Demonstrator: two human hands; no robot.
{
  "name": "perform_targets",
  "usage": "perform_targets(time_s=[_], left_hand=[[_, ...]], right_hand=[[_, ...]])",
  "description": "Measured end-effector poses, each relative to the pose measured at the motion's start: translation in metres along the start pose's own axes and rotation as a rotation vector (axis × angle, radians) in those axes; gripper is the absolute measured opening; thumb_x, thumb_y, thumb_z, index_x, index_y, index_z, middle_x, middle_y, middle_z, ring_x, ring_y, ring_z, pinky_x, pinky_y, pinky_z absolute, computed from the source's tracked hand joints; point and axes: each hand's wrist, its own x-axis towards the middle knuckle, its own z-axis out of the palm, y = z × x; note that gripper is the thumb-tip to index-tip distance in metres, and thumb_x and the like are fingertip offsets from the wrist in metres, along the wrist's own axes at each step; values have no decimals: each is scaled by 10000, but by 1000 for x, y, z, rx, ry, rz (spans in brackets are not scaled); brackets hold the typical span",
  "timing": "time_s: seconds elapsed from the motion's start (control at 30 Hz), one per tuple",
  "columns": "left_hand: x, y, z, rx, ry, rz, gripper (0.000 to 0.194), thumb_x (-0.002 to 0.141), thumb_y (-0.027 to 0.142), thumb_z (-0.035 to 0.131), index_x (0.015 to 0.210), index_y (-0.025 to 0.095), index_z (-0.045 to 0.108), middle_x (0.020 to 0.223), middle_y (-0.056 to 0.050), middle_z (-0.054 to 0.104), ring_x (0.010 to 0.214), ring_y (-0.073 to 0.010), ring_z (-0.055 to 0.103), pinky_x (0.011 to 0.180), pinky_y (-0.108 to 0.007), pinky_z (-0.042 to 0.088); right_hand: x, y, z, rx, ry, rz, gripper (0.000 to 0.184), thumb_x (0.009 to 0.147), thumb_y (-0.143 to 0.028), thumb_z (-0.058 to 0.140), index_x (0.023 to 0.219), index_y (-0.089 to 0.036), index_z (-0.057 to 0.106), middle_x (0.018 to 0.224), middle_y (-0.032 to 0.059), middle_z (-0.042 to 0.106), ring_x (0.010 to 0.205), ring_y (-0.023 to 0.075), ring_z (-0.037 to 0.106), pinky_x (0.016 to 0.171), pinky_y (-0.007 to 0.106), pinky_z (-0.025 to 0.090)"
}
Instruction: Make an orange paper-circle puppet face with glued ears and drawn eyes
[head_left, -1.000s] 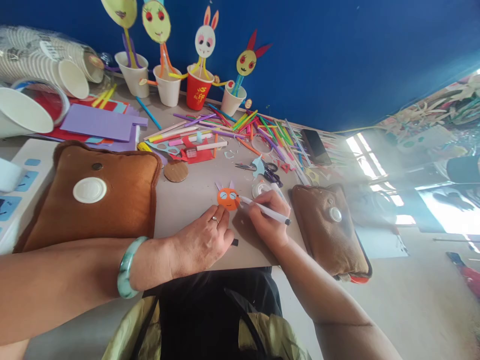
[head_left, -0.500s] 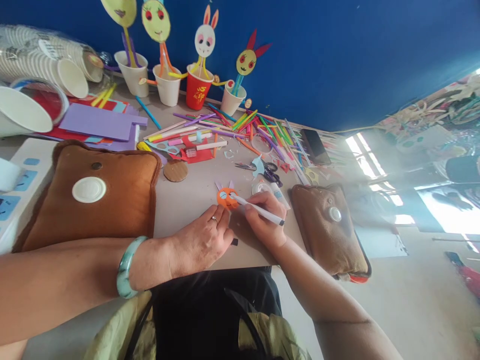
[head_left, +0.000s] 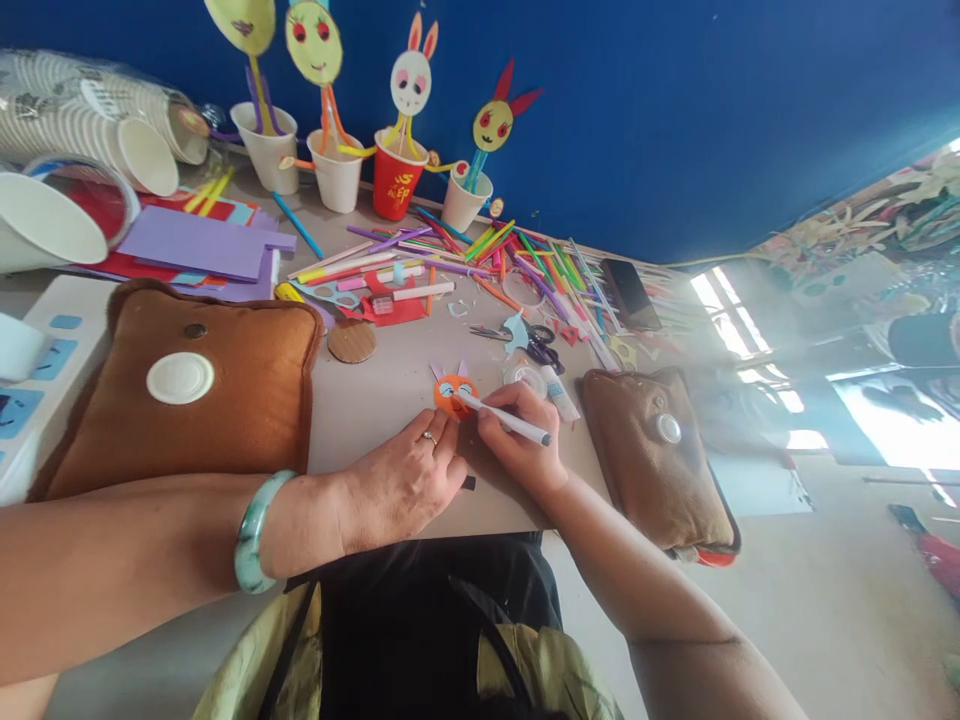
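Observation:
An orange paper face with purple ears and pale blue eyes lies on the table in front of me. My left hand, wearing a ring and a green bangle, presses its lower edge down with the fingers together. In my right hand is a white marker pen, gripped between thumb and fingers. Its tip rests at the middle of the face, just below the eyes. A black pen cap shows beside my left thumb. Past the face lie a tape roll, a glue bottle and scissors.
Brown cushion-like pads lie left and right. Behind are colored sticks, markers and paper scraps, a phone, and cups holding paper-faced figures by the blue wall. Purple paper and stacked paper cups stand at left.
The marker tip has moved from the right-hand eye down and left to the middle of the face. My right hand has shifted slightly left with it; my left hand stays put.

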Motion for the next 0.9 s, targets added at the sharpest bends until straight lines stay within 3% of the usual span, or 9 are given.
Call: perform_targets(time_s=[0.9], left_hand=[[0, 1, 1, 54, 10, 4, 315, 930, 411, 581, 887, 102, 630, 1100, -271, 697, 1072, -355, 653, 959, -473, 437]], right_hand=[[-2, 3, 2, 70, -13, -62, 72, 735, -153, 613, 764, -219, 608, 614, -40, 652, 507, 109, 564, 513, 239, 450]])
